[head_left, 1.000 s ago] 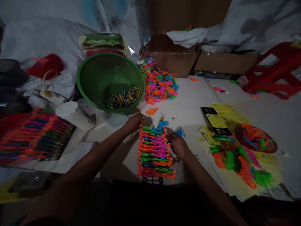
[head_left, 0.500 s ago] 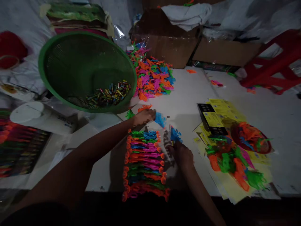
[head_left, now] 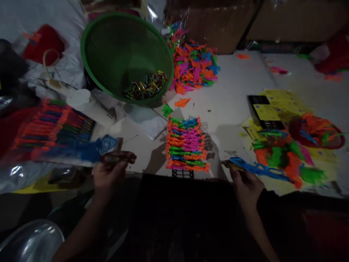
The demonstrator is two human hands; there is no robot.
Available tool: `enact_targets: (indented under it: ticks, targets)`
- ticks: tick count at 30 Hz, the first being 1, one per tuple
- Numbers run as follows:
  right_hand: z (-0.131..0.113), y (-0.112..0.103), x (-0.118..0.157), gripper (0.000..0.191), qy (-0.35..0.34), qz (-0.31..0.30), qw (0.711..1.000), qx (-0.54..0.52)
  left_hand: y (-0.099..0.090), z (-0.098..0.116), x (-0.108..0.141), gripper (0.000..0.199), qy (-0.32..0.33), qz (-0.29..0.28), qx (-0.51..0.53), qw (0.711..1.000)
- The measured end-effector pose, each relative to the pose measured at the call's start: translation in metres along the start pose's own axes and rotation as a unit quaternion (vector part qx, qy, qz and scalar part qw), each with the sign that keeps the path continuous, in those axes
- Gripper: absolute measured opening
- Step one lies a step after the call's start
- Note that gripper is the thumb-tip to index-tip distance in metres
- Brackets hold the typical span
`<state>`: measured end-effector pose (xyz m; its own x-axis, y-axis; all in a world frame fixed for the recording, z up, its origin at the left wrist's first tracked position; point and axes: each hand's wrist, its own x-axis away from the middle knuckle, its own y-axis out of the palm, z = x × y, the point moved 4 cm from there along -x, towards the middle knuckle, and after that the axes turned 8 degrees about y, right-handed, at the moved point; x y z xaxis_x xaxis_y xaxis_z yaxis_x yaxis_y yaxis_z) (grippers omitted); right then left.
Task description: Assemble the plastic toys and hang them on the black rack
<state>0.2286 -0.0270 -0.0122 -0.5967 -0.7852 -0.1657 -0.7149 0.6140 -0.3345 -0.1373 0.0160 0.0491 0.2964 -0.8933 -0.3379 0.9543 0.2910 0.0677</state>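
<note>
White, the table point(head_left: 234, 85) stretches across my feed. Left of centre, toward its far edge, I see a green basket point(head_left: 117, 47), opening turned my way. Yellow cards point(head_left: 280, 98) spread over the table's right side, among black panels; their print is too small for me to read. Multicoloured plastic pieces point(head_left: 192, 69) lie heaped beside the basket. At the middle of the near edge sits a row of similar pieces point(head_left: 187, 143). On the left part slants a white container point(head_left: 94, 109), its dark lettering blurred past reading.

Left of the row, by the near edge, the left hand point(head_left: 107, 176) is raised at the end of a slanting forearm, fingers bent and closed on a blue piece point(head_left: 91, 151) that points left, smeared. Right of the row, the right hand point(head_left: 247, 183) angles inward, thumb and fingers pinching a second blue piece point(head_left: 249, 166), which points right. Small shiny cylinders point(head_left: 147, 87) lie inside the basket.
</note>
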Motion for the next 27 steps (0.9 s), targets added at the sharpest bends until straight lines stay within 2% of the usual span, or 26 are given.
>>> enact_targets:
  ticks: [2, 4, 6, 8, 11, 14, 19, 23, 27]
  targets:
    - [-0.007, 0.005, 0.023, 0.018, -0.014, -0.06, 0.998, 0.007, 0.001, -0.004, 0.037, 0.014, -0.026, -0.073, -0.089, 0.993]
    - [-0.009, 0.016, 0.04, 0.017, -0.018, -0.12, 0.992, 0.017, 0.012, -0.019, 0.064, 0.015, -0.033, -0.158, -0.177, 0.971]
    - [-0.006, 0.028, 0.052, 0.017, -0.019, -0.163, 0.986, 0.039, 0.028, -0.038, 0.08, 0.019, 0.01, -0.221, -0.22, 0.95]
    - [0.001, 0.042, 0.058, 0.019, -0.032, -0.182, 0.981, 0.066, 0.043, -0.055, 0.087, 0.021, 0.093, -0.255, -0.234, 0.934]
    - [0.014, 0.057, 0.059, 0.022, -0.054, -0.179, 0.977, 0.104, 0.058, -0.074, 0.088, 0.021, 0.18, -0.246, -0.262, 0.916]
    - [0.019, 0.065, 0.059, 0.027, -0.05, -0.174, 0.976, 0.122, 0.064, -0.081, 0.086, 0.019, 0.207, -0.25, -0.289, 0.901]
    - [0.008, 0.066, 0.061, 0.03, -0.064, -0.195, 0.965, 0.164, 0.067, -0.078, 0.084, 0.017, 0.236, -0.315, -0.292, 0.871]
    - [0.002, 0.069, 0.061, 0.03, -0.064, -0.205, 0.954, 0.207, 0.07, -0.08, 0.086, 0.016, 0.202, -0.334, -0.333, 0.858]
    - [0.001, 0.071, 0.06, 0.03, -0.072, -0.206, 0.954, 0.204, 0.075, -0.082, 0.09, 0.018, 0.148, -0.303, -0.368, 0.866]
